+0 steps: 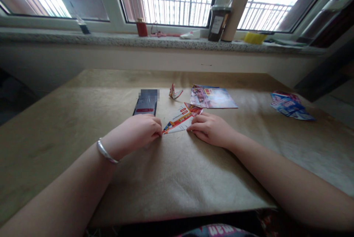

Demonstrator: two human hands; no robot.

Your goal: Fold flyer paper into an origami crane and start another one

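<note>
A folded printed paper [181, 119], white with red, yellow and blue print, lies on the brown table [177, 178] between my hands. My left hand [139, 131], with a silver bracelet at the wrist, is curled and pinches the paper's near left tip. My right hand [211, 129] presses its fingers down on the paper's right edge, fingers held together.
A dark phone [145, 105] lies just behind my left hand. A small folded paper piece [174, 92] and a colourful leaflet [211, 97] sit further back, another leaflet [290, 106] at far right. The windowsill holds a red cup [142, 28], a dark jar [218, 23] and a cardboard tube [238, 6].
</note>
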